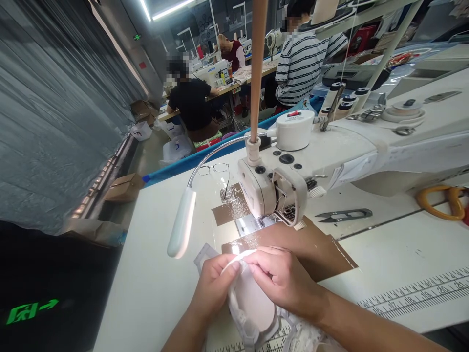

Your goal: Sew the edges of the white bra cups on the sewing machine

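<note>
A pale bra [256, 305] with a smooth cup and lace trim hangs between my hands above the near part of the sewing table. My left hand [213, 284] pinches its upper edge between thumb and fingers. Close beside it, my right hand [282, 276] grips the same edge, thumb and forefinger pressed together. A grey-white end of the fabric sticks out behind my left hand. Just beyond my hands is the sewing machine's head [271, 186], its needle area lit over a metal plate [249, 225]. The bra's lower part runs out of the frame.
A gooseneck lamp [182, 225] bends over the table's left side. Eyeglasses [212, 169] lie behind it. Thread snips [344, 215] and yellow-handled scissors [441, 201] lie right of the machine. Printed rulers [421, 293] mark the front. Several people sit or stand at tables beyond.
</note>
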Demonstrator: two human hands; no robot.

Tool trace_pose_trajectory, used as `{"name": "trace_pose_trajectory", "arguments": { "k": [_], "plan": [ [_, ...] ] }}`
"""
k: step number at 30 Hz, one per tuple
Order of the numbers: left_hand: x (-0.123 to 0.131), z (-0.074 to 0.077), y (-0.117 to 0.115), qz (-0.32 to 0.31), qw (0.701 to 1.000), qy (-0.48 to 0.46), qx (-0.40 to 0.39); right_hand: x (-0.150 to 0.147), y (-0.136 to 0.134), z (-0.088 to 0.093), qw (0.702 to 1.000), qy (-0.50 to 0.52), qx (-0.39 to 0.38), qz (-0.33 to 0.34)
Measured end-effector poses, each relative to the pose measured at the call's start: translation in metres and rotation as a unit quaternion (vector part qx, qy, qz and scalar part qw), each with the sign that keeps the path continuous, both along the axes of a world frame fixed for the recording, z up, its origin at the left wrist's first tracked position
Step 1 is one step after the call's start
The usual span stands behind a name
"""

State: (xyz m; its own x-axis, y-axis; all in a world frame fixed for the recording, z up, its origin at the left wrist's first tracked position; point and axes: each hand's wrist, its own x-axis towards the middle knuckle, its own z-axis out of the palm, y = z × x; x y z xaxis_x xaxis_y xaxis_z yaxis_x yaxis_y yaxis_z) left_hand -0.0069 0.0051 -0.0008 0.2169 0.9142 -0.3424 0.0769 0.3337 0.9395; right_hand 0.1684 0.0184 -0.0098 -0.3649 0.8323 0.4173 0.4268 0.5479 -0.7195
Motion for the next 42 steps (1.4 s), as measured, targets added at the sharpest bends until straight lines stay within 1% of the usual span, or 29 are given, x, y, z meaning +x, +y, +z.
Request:
{"name": "trace_pose_trajectory", "arguments": {
  "k": [4, 8, 14, 19, 23, 27, 31, 38, 42],
  "plan": [
    [0.0, 0.0, -0.001, -0.009, 1.0, 0.002, 0.012, -0.001, 0.0, 0.0, 1.0, -0.009, 0.003, 0.007],
    [0.003, 0.003, -0.001, -0.004, 0.999, 0.02, 0.03, -0.003, 0.0, -0.001, 1.0, -0.026, -0.007, -0.004],
    [0.012, 0.009, -0.002, 0.009, 0.995, 0.064, 0.08, -0.005, -0.001, -0.001, 0.998, -0.038, -0.049, -0.026],
    [0.012, 0.007, -0.003, 0.0, 0.99, 0.097, 0.103, -0.005, 0.0, -0.002, 0.995, -0.044, -0.076, -0.05],
    [0.012, 0.007, -0.003, 0.007, 0.991, 0.102, 0.089, -0.001, 0.001, -0.001, 0.996, -0.043, -0.071, -0.044],
    [0.012, 0.008, -0.001, 0.022, 0.993, 0.092, 0.068, 0.002, 0.002, 0.002, 0.998, -0.028, -0.055, -0.017],
    [0.009, 0.006, 0.0, 0.012, 0.994, 0.08, 0.076, -0.001, 0.001, 0.003, 0.999, -0.02, -0.04, -0.002],
    [0.008, 0.005, -0.001, 0.002, 0.994, 0.079, 0.079, -0.004, 0.001, 0.001, 0.998, -0.033, -0.043, -0.01],
    [0.01, 0.007, -0.001, 0.006, 0.993, 0.083, 0.081, -0.005, 0.001, -0.002, 0.997, -0.045, -0.054, -0.03]
  ]
}}
